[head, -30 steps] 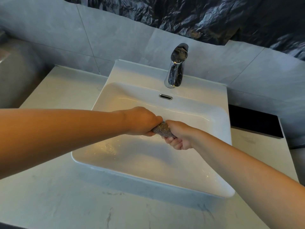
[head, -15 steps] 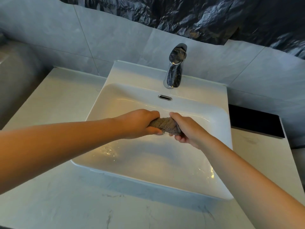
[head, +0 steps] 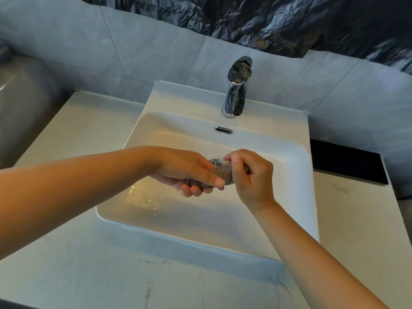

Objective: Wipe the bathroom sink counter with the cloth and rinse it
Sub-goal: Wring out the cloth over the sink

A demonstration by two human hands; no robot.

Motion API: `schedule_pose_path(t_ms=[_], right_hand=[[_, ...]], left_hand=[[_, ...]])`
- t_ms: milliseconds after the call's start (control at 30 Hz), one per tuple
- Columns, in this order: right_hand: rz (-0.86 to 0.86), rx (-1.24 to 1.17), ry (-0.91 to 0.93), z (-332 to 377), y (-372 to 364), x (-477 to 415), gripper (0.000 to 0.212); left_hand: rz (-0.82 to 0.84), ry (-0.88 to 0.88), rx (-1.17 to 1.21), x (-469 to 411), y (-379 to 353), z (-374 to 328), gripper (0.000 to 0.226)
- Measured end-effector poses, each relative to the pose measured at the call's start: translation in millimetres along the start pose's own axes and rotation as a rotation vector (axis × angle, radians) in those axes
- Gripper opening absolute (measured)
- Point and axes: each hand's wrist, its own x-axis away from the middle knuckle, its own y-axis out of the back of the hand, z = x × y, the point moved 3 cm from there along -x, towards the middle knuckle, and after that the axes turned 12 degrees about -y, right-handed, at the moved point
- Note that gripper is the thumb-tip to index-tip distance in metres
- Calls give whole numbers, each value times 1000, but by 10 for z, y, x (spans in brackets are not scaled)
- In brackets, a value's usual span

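Cloth (head: pixel 223 175), grey and twisted into a tight little roll, is held between both hands over the middle of the sink (head: pixel 189 101), just in front of the faucet line. It's kept up off the basin floor, not laid down anywhere.

The left end is gripped by the left hand (head: pixel 189 172): the thumb is laid flat along the top of the roll and the other fingers are curled up underneath it, so that end is properly clenched. The right end is wrapped by the right hand (head: pixel 252 177), with the fingers closed round it and the back of the hand turned toward the camera. A short stretch of the roll is left showing between the two grips.

A bit of the chrome drain (head: pixel 215 161) can be seen just behind the hands, mostly hidden by them. Farther back, the overflow slot (head: pixel 223 130) is set into the far wall of the basin, and the chrome faucet (head: pixel 236 90) is mounted on the far ledge above it. Water droplets (head: pixel 142 197) are scattered on the basin floor to the left, under the left wrist.

The sink is sat on a pale marbled counter (head: pixel 89 275). A flat black tray-like thing (head: pixel 347 163) is placed on the right side of it, against the grey tiled wall (head: pixel 89 41). Crinkled dark plastic sheeting (head: pixel 267 18) is hung across the top of the wall.
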Motion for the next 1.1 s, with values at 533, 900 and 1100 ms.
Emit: schedule_pose_path(t_ms=[533, 900, 1100], right_hand=[[700, -53, -1167, -397, -179, 23, 38], [1011, -346, -1400, -367, -30, 203, 46], [603, 147, -785, -246, 132, -42, 42]], left_hand=[[-302, -286, -1585, -372, 57, 43, 36], [-307, -605, -1662, -317, -106, -2, 27], [-490, -316, -1389, -239, -186, 8, 37]])
